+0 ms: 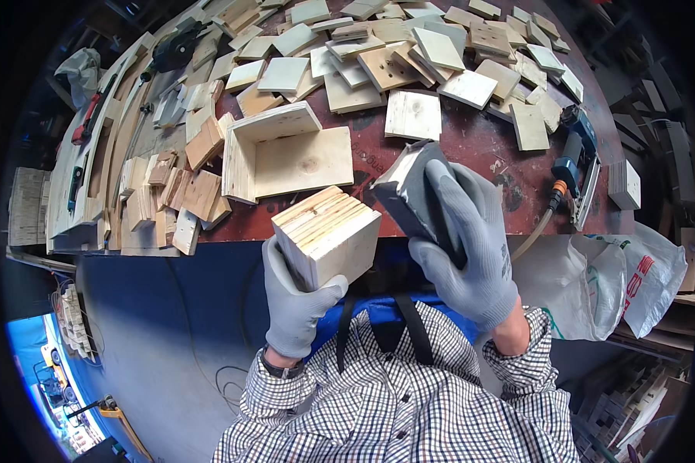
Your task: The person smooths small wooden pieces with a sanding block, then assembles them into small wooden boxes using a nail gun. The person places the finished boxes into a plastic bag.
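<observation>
Both my hands wear grey work gloves. My left hand grips a stack of small wooden boards, held together like a block with the layered edges facing up. My right hand is wrapped round a sanding block, dark abrasive paper folded over a pale core. The sanding block is raised to the right of the stack, apart from it. Just beyond the stack, an open-sided wooden box rests on the dark red tabletop. A single square board lies behind the sanding block.
Many loose wooden pieces cover the far table. Small offcuts are heaped at the left. A blue power tool with a hose lies at the right edge. Plastic bags hang beside the table. Cables lie on the floor.
</observation>
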Demonstrator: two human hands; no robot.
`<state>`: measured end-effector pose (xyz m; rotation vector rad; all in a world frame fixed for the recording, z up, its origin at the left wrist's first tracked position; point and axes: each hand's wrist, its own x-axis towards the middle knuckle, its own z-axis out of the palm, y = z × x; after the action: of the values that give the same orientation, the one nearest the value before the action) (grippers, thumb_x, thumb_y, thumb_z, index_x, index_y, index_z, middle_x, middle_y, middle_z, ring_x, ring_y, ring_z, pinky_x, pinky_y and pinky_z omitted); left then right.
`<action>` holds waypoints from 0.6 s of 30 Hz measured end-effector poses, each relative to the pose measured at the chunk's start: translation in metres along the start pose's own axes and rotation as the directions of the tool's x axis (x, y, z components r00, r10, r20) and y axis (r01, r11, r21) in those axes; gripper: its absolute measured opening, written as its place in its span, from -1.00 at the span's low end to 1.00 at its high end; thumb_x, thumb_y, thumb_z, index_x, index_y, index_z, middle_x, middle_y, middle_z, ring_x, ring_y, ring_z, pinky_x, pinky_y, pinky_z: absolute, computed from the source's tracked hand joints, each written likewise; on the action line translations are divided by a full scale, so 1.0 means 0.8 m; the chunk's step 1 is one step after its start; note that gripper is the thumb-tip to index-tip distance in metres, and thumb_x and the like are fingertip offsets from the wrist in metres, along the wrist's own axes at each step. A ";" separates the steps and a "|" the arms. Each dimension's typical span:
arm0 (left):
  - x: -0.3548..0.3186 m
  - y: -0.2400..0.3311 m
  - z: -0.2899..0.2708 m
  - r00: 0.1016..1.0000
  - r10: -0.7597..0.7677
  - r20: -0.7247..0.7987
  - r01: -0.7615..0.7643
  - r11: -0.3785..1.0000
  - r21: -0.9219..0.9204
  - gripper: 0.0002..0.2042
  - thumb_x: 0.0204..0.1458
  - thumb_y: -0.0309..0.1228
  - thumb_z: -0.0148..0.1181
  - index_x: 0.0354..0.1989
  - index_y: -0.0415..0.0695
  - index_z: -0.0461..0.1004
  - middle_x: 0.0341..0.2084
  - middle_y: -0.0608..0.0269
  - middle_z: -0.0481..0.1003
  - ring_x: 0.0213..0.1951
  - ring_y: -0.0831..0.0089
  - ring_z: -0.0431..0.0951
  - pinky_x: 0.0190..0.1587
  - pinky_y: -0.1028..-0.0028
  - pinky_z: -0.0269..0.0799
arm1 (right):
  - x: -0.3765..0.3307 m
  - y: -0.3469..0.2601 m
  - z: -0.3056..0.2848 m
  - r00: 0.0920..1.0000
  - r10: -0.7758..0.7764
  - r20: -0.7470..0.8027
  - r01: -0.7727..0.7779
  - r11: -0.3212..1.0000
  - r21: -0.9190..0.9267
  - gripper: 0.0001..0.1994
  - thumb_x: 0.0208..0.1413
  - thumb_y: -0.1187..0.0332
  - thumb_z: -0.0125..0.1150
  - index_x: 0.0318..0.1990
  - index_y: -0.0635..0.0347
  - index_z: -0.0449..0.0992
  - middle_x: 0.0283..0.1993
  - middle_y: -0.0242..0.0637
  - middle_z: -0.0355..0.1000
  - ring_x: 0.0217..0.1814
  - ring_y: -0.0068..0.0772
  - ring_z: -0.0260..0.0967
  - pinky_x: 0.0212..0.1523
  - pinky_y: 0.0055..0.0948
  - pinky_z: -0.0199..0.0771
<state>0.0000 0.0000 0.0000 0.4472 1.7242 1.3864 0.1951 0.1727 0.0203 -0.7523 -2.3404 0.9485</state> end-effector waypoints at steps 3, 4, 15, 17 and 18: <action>0.081 -0.005 0.006 0.794 0.568 0.218 -0.592 0.640 0.490 -0.03 -0.33 -0.43 0.66 0.34 -0.26 0.20 0.14 0.01 0.38 0.13 0.22 0.49 0.27 0.24 0.40 | 0.069 -0.022 -0.002 0.964 -0.237 0.124 0.239 0.971 0.002 -0.31 0.12 0.21 0.40 0.43 0.15 0.42 0.30 0.15 0.36 0.23 0.23 0.40 0.27 0.06 0.36; 0.091 -0.013 0.007 0.814 0.539 0.218 -0.571 0.669 0.476 -0.01 -0.34 -0.43 0.67 0.35 -0.25 0.20 0.16 0.01 0.37 0.14 0.20 0.49 0.27 0.24 0.40 | 0.077 -0.006 0.001 0.950 -0.268 0.157 0.270 0.963 0.014 -0.33 0.15 0.19 0.38 0.42 0.15 0.43 0.28 0.16 0.37 0.21 0.23 0.41 0.26 0.06 0.37; 0.073 0.002 -0.004 0.769 0.586 0.254 -0.615 0.570 0.545 0.13 -0.44 -0.34 0.75 0.43 -0.18 0.19 0.23 0.05 0.30 0.26 0.13 0.44 0.30 0.15 0.43 | 0.110 0.011 0.017 0.905 -0.412 0.105 0.399 0.908 0.128 -0.32 0.25 0.05 0.27 0.44 0.20 0.38 0.14 0.11 0.42 0.15 0.08 0.42 0.22 -0.01 0.42; 0.069 0.002 -0.004 0.731 0.644 0.227 -0.627 0.503 0.595 0.12 -0.42 -0.34 0.75 0.43 -0.19 0.19 0.23 0.01 0.32 0.26 0.09 0.43 0.31 0.15 0.42 | 0.105 0.017 0.042 0.902 -0.430 -0.046 0.433 0.897 0.086 -0.32 0.24 0.07 0.27 0.45 0.22 0.37 0.14 0.13 0.42 0.16 0.13 0.41 0.23 0.03 0.38; 0.067 0.002 -0.003 0.701 0.673 0.234 -0.641 0.451 0.621 0.11 -0.41 -0.35 0.75 0.43 -0.20 0.19 0.23 0.00 0.32 0.26 0.07 0.43 0.31 0.14 0.41 | 0.098 0.026 0.043 0.942 -0.336 -0.002 0.335 0.941 0.052 -0.31 0.25 0.07 0.27 0.45 0.23 0.36 0.15 0.14 0.42 0.18 0.14 0.41 0.25 0.02 0.38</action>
<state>-0.0331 0.0376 -0.0198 1.6774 2.1813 1.1947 0.1231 0.2201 0.0019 -0.3123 -2.3401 0.8546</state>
